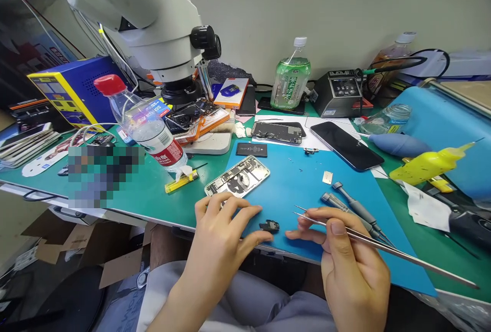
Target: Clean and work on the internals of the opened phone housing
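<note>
My right hand [351,263] grips a pair of metal tweezers [383,245], their two tips slightly apart and pointing left over the blue mat [284,178]. Left of the tips, a small black phone part [270,226] lies near the mat's front edge. My left hand [224,229] is beside that part, thumb and fingers apart, with nothing seen between them. Just beyond it lies an opened phone body [238,177] with its inside showing, partly covered by my fingers. A black phone battery [251,149] rests behind the phone body.
Two grey screwdrivers [358,206] lie right of the tweezers' tips. Farther back are a phone [345,144] and a detached phone screen assembly [276,132]. A water bottle [153,132] stands left, below a microscope [153,30]. A yellow squeeze bottle [425,167] lies right.
</note>
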Demonstrator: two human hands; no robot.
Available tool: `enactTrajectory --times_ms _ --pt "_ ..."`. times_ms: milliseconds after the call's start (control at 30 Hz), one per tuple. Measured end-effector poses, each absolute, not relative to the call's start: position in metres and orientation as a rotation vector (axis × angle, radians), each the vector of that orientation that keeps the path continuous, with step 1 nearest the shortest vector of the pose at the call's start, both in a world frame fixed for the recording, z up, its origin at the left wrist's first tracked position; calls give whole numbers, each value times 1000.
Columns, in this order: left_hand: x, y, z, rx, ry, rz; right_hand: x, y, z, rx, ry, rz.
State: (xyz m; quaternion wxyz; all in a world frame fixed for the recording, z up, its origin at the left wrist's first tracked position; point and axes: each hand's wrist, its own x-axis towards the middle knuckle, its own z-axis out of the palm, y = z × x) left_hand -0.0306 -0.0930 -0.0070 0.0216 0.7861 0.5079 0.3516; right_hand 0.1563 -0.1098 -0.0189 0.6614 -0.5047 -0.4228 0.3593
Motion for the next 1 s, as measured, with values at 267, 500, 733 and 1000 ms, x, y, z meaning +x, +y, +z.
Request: enactTrajectory --times_ms 267,500,733,1000 --pt "-26 -99 -2 2351 1510 1029 159 -112 -21 -1168 -982 787" --pt "-22 -100 0 2309 1543 974 156 -110 -19 -1150 -973 789" --pt "-16 -97 3 2220 1501 885 156 -110 -18 -1147 -988 759" --pt "-12 -94 0 2156 1415 1048 156 -111 -17 -1106 -994 743"
